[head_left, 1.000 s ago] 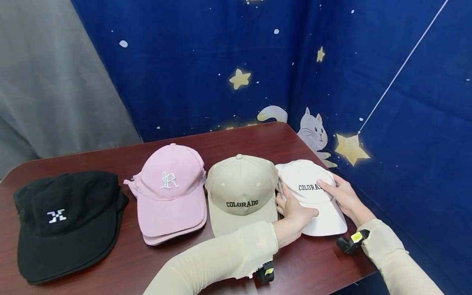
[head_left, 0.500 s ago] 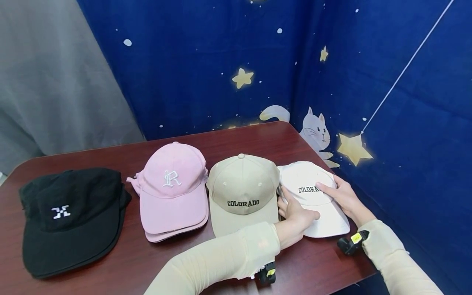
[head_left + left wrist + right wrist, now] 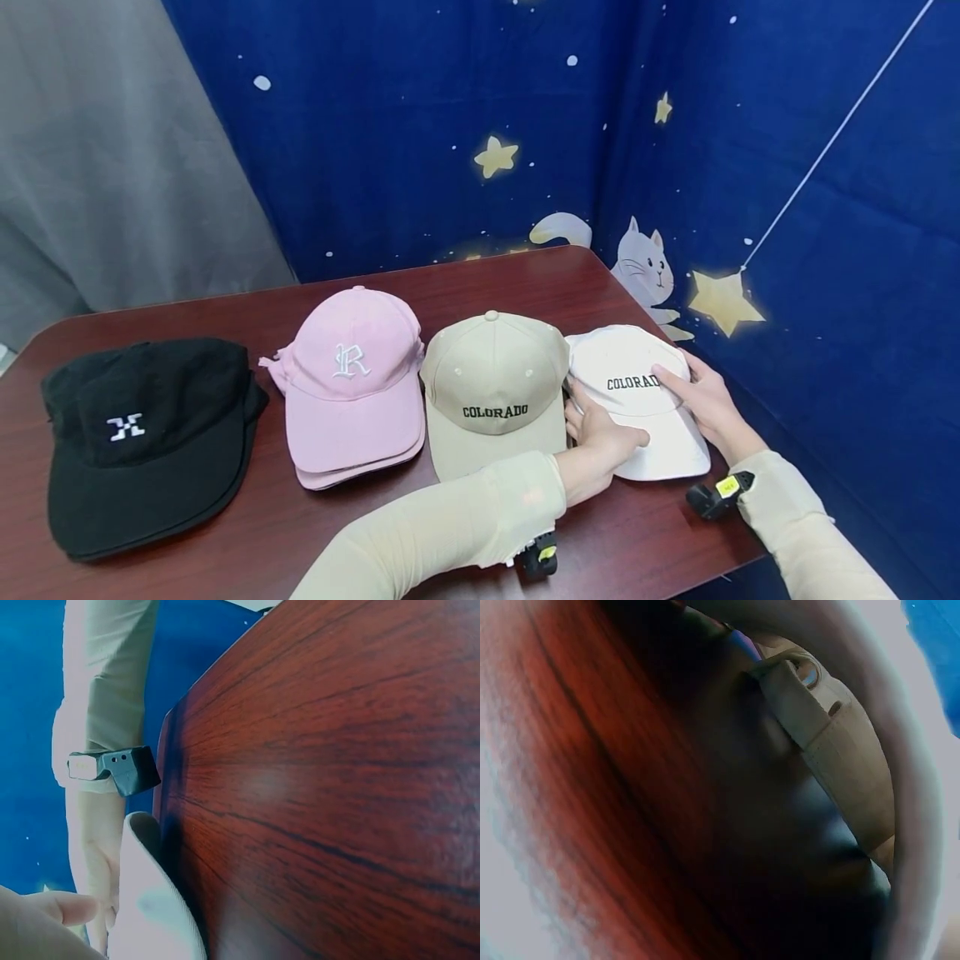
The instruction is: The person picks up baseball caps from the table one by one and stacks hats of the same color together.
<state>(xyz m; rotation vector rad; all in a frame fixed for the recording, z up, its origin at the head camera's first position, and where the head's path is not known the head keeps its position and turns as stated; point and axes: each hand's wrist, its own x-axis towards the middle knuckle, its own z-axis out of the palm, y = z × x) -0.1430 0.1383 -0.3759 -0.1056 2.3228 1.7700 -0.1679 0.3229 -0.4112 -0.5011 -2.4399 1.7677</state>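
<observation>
A white baseball cap [image 3: 663, 450] lettered COLORADO lies at the table's right side, its brim facing me. My left hand [image 3: 602, 444] holds the cap's left side, thumb over the brim and fingers along the crown's edge. On the opposite side my right hand [image 3: 708, 407] grips it, thumb on the front panel covering the end of the lettering. Its other fingers are mostly hidden behind the crown. Just left of it stands a beige COLORADO cap [image 3: 491, 371]. In the left wrist view, the white brim [image 3: 154, 911] angles close over the tabletop.
Further left on the dark red wooden table [image 3: 465, 283] are stacked pink caps [image 3: 352, 350] with an R and stacked black caps [image 3: 150, 400]. A blue star-patterned curtain [image 3: 420, 125] hangs behind and to the right; a grey curtain [image 3: 112, 167] hangs at left.
My right thumb has shifted slightly right on the white cap, uncovering more lettering. The head view has turned a little; the left hand keeps its place on the cap.
</observation>
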